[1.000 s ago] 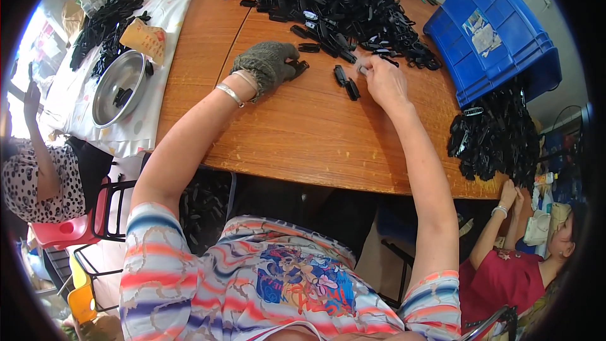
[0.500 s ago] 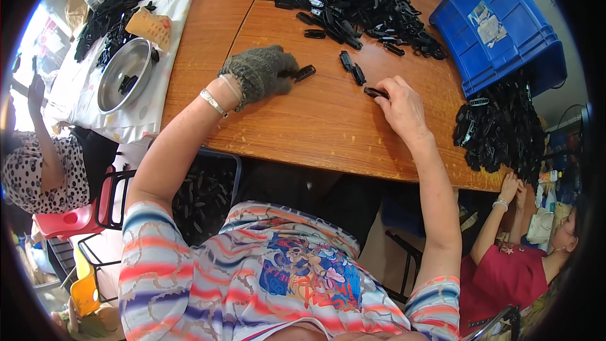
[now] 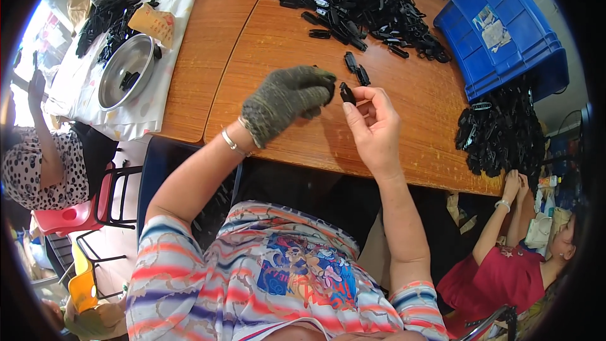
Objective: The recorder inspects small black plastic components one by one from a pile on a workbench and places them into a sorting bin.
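Compared with half a second ago, the two hands have come together at the middle of the frame: the right hand (image 3: 377, 120) has moved left and the gloved left hand (image 3: 290, 100) has swung right to meet it. The right pinches a black piece (image 3: 347, 93) between thumb and forefinger, just beside the glove's fingertips. The left's fingers are curled, with something dark at their tips; whether they grip it cannot be told.

The held piece is small, oblong and slightly glossy, standing nearly upright. Two loose pieces (image 3: 357, 69) lie above it.

The table (image 3: 265, 41) is brown wood, scuffed near its edge. A pile (image 3: 341, 0) of black pieces fills the top centre; a blue crate (image 3: 508, 31) leans at upper right, and a steel bowl (image 3: 108, 88) sits at upper left.
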`<control>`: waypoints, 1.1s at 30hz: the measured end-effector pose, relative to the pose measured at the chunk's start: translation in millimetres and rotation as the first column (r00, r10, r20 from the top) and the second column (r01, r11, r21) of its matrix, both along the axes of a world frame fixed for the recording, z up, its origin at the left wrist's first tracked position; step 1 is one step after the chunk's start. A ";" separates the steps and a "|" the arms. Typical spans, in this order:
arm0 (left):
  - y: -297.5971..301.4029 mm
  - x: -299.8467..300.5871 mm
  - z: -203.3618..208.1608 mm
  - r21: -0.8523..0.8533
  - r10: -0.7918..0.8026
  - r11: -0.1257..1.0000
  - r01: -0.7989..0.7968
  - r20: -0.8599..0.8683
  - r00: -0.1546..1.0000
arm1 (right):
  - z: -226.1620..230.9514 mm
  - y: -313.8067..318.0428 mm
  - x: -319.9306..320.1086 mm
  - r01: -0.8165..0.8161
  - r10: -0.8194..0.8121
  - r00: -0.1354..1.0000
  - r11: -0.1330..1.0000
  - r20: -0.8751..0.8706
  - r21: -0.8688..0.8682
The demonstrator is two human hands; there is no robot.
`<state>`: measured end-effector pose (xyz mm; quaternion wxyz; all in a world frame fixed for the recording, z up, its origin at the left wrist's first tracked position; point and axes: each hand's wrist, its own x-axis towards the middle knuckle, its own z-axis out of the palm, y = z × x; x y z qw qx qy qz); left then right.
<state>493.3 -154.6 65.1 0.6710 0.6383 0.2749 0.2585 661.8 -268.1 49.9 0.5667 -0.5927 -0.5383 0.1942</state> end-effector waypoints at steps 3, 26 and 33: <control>-14.8 3.7 2.6 0.010 0.019 1.000 -0.019 -0.036 0.999 | -5.5 -2.1 -7.3 -0.008 0.007 0.996 1.000 -0.090 -0.007; -38.7 3.8 -16.9 0.195 0.110 0.972 -0.132 0.123 0.986 | -18.6 -3.7 -14.5 0.063 -0.106 0.973 0.977 0.207 0.204; -49.8 0.5 -29.2 0.443 0.153 0.874 -0.199 0.139 0.978 | -28.6 -6.4 -32.0 0.107 -0.170 0.948 0.966 0.269 0.234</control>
